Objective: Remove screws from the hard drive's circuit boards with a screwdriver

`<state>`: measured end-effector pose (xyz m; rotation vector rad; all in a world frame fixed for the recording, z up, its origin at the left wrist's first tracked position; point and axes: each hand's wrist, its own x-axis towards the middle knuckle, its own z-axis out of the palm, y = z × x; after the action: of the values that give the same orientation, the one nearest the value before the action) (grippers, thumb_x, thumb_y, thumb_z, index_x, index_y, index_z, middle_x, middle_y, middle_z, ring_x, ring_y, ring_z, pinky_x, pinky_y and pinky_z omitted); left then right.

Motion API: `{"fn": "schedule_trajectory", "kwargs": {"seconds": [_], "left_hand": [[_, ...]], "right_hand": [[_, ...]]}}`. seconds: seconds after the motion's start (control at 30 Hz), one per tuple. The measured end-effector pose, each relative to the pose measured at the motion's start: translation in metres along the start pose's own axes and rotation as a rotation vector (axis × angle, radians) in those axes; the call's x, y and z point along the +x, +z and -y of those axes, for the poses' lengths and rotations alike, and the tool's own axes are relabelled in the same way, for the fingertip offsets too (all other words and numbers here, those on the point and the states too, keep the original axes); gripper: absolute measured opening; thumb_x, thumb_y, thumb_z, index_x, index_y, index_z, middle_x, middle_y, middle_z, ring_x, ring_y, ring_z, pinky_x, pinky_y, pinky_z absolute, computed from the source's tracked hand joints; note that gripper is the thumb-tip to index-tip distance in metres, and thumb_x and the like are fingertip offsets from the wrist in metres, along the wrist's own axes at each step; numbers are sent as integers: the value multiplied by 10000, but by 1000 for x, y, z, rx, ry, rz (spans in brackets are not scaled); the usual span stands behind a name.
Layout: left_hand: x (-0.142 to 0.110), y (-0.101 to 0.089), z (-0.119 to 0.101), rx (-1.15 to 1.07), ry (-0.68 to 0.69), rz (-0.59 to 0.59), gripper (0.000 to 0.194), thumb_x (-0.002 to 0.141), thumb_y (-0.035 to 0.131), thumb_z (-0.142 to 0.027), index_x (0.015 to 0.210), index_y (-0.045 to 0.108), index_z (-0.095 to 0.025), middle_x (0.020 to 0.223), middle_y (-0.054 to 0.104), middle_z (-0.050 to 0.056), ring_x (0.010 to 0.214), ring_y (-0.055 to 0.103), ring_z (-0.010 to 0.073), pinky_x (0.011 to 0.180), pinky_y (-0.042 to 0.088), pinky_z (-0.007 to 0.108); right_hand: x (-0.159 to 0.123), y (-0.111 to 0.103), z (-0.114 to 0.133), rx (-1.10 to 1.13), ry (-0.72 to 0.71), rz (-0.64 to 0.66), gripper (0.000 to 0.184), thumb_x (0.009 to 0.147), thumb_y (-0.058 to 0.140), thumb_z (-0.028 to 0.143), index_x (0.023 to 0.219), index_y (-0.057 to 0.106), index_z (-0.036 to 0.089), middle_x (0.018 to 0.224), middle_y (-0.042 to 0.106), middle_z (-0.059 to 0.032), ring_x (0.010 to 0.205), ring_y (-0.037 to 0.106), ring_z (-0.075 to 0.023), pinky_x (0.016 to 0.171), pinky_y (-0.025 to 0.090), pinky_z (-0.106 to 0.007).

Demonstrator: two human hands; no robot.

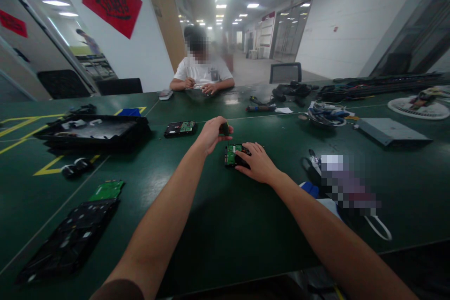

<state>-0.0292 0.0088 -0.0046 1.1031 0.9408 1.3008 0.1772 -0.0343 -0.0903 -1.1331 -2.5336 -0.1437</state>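
A hard drive [230, 155] lies on the dark green table in front of me, its green circuit board facing up. My right hand [258, 163] rests over its right part, fingers along the far side and thumb toward the near side, gripping it against the table. Just above the drive's far left edge, my left hand [215, 133] is closed around a small screwdriver [225, 128] with a dark handle. Its thin shaft points down toward the board; whether the tip touches is too small to tell. Another hard drive [180, 128] lies beyond, to the left.
Left are a black tray [94, 129], several stacked black drives [70, 236] and a loose green circuit board [107, 190]. Right are a bundle of cables [326, 115], a grey metal box [392, 130] and a partly blurred pouch-like item [348, 183]. A co-worker [202, 72] sits opposite.
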Motion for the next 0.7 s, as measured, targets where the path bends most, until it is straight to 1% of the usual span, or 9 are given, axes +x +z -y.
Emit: {"fn": "schedule_trajectory", "kwargs": {"seconds": [0.17,0.3,0.4,0.47,0.57,0.7], "left_hand": [[-2,1,-2,24,17,-9,180,727,639,-315,811,623,-157,838,671,97,781,648,208,624,560,330],[-1,-1,-2,56,27,-59,182,719,635,-324,774,666,-153,819,639,83,740,608,186,575,538,292],[0,-2,-2,71,34,-37,207,732,629,-347,785,677,-153,816,642,84,742,613,184,571,531,280],[-1,-3,-2,62,36,-19,218,731,642,-353,814,669,-153,812,647,81,749,625,188,580,535,282],[-1,-3,-2,14,13,-24,229,719,663,-341,862,638,-164,805,653,72,750,641,198,604,551,315],[0,-4,-2,-19,-36,-14,205,740,617,-346,825,632,-160,793,656,85,752,641,210,611,553,330]], "right_hand": [[2,-2,2,12,-44,0,527,966,521,513,1409,555,229,1418,514,-134,1380,390,-330,1200,204,-591],[3,-3,4,36,-71,15,528,972,519,475,1417,547,192,1375,567,-140,1365,405,-322,1210,202,-567],[4,-2,5,44,-65,17,527,972,518,466,1424,539,197,1376,574,-134,1363,407,-321,1210,197,-569],[3,-2,5,42,-61,13,525,974,511,465,1424,538,196,1378,573,-133,1365,405,-318,1211,194,-568],[3,-2,6,36,-60,5,521,977,506,467,1416,543,190,1376,572,-134,1365,406,-317,1212,192,-565],[2,-1,5,49,-56,-4,516,974,511,467,1407,551,188,1377,567,-138,1360,411,-319,1207,205,-561]]}}
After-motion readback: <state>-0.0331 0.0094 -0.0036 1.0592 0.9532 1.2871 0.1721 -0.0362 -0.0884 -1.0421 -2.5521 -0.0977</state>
